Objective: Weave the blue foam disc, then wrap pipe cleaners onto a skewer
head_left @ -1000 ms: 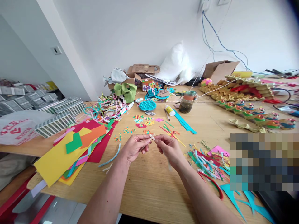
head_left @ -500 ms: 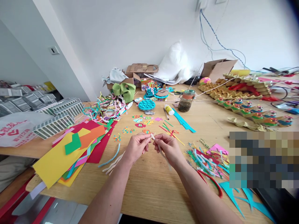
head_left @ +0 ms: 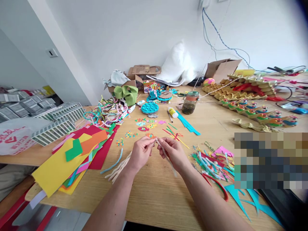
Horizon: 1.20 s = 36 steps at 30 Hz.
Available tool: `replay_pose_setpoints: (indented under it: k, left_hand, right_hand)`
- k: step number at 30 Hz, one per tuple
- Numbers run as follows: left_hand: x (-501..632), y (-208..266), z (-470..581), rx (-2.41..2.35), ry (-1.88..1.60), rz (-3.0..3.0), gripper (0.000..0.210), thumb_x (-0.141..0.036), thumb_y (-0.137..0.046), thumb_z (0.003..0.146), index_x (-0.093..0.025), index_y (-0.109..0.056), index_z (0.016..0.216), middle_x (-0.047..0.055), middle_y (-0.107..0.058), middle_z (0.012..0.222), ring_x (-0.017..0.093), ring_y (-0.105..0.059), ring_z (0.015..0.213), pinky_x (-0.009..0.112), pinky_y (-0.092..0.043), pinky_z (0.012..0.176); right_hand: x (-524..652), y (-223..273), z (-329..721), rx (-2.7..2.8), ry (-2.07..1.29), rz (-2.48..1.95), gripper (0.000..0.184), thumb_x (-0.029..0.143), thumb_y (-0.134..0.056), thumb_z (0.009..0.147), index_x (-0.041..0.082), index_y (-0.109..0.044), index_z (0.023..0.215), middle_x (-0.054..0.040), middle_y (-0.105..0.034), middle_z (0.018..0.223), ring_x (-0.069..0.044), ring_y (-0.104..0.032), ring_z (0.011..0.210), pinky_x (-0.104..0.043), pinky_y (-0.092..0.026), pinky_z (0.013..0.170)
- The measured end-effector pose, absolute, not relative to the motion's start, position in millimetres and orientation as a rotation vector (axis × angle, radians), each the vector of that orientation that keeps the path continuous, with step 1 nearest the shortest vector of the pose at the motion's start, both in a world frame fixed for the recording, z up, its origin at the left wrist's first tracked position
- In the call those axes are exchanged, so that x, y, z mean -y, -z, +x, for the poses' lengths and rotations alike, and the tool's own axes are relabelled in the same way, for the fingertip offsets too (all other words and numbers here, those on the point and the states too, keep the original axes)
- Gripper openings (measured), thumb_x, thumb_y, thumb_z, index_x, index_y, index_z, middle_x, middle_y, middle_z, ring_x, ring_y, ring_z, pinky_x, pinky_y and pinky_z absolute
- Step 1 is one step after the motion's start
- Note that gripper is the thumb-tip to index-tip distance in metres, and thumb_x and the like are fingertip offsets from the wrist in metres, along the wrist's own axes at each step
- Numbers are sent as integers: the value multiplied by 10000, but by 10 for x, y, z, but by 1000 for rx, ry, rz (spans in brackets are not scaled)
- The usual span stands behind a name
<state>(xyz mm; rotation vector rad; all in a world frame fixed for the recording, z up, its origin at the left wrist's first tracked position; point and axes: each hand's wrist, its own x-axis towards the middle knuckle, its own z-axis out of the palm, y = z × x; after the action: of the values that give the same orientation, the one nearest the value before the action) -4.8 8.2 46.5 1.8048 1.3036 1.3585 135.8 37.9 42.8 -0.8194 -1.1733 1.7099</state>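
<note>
A white pipe cleaner (head_left: 172,166) is pinched in my right hand (head_left: 174,154), its free length trailing down below the fingers. My left hand (head_left: 141,154) is closed too, with thumb and forefinger at the pipe cleaner's upper end; the fingers partly hide that end. Beside my left wrist lie several cream pipe cleaners (head_left: 120,168) and a light blue pipe cleaner (head_left: 118,162). Just beyond my fingertips is an orange paper fish (head_left: 150,135), in front of several other patterned paper fish (head_left: 152,126).
Coloured paper sheets (head_left: 51,165) cover the table's left. Paper scraps and pipe cleaners (head_left: 211,165) lie right of my right hand. Behind stand a glass jar (head_left: 189,107), a glue bottle (head_left: 172,112) and a turquoise painted piece (head_left: 149,108). Egg cartons (head_left: 216,91) sit at the back right.
My hands stay close together on the white pipe cleaner, with less of its upper end showing between the fingertips. The view has shifted slightly, and more of the cream pipe cleaners shows.
</note>
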Motion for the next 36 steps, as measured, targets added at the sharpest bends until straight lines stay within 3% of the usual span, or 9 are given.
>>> replay_pose_setpoints:
  k: [7,14,21,26,29,32,36]
  left_hand:
    - [-56,-426,-11,-1448,-1289,2117,309,-137,-426,884,-179,-666,1075,52,-562,776,124,-531,721,233,-431,655]
    - [-52,-374,-27,-1498,-1266,2195,354,-102,-407,878,-195,-626,1140,59,-583,838,129,-559,775,235,-449,697]
    - [-40,-409,-20,-1491,-1259,2162,351,-93,-412,866,-191,-639,1116,63,-593,844,136,-568,783,240,-459,704]
    - [-57,-452,-27,-1427,-1323,1979,256,-136,-460,853,-170,-687,965,70,-625,845,141,-582,799,251,-464,728]
    - [-69,-460,-33,-1384,-1294,1733,203,-207,-496,839,-155,-672,926,48,-617,768,106,-565,631,224,-464,596]
    - [-68,-482,-28,-1329,-1245,1425,223,-306,-545,809,-147,-614,949,5,-590,689,48,-452,404,177,-370,386]
    - [-52,-531,-15,-1270,-1236,1203,319,-404,-642,720,-135,-583,881,5,-591,686,74,-518,398,163,-337,310]
  right_hand:
    - [-398,-407,1355,1197,-1638,-900,364,489,-720,646,159,-567,631,44,-513,480,-56,-416,369,-189,-305,353]
    - [-399,-413,1363,1043,-1809,-794,330,427,-751,621,151,-572,633,41,-539,530,-49,-432,378,-183,-308,364]
    - [-415,-403,1373,1037,-1829,-782,317,394,-773,591,144,-585,638,36,-537,509,-49,-416,376,-189,-288,368]
    - [-407,-386,1356,1119,-1761,-795,344,435,-753,613,149,-566,644,41,-517,519,-45,-402,384,-182,-275,370]
    - [-401,-361,1341,1218,-1663,-818,360,478,-713,655,157,-549,658,50,-495,517,-46,-386,384,-188,-276,373]
    - [-398,-343,1340,1322,-1575,-838,360,504,-657,708,166,-537,678,57,-471,498,-52,-369,382,-193,-275,373]
    - [-394,-358,1358,1417,-1498,-883,355,505,-638,721,166,-537,693,57,-455,493,-61,-369,391,-196,-276,377]
